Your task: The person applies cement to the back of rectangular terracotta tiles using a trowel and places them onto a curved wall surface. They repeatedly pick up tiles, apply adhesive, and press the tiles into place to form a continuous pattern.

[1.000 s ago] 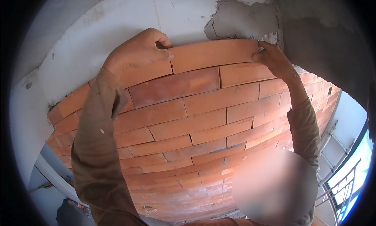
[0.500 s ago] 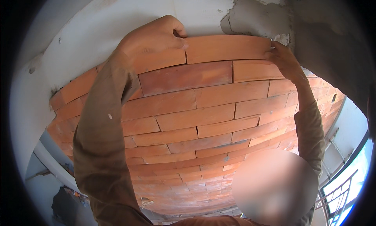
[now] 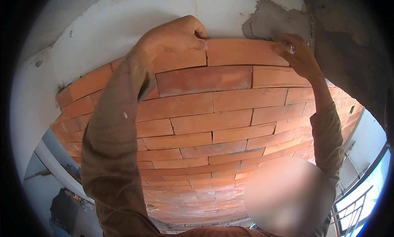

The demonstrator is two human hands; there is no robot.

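A long, smooth orange brick (image 3: pixel 242 51) lies in the top course of the wall, its left end against another brick (image 3: pixel 178 60). My left hand (image 3: pixel 174 36) is closed at this joint, its curled fingers at the top edge and its thumb on the front; the left-hand brick is partly behind it. At the long brick's right end is my right hand (image 3: pixel 301 58), fingers apart, thumb in front of the brick's face. That hand hides the end itself. Under both runs a course with a darker reddish brick (image 3: pixel 205 81) and a lighter orange one (image 3: pixel 281 76).
Several more brick courses (image 3: pixel 193 107) stretch down below my arms. Behind the top course stands a white wall (image 3: pixel 164 9) with a grey mortar patch (image 3: pixel 266 21). Dark grey plaster (image 3: pixel 344 40) borders the right side. A metal railing (image 3: pixel 355 210) shows at lower right.
My right hand has loosened from the long brick's right end, its fingers now lifted and spread there. The left hand keeps its place at the joint. The view has shifted slightly.
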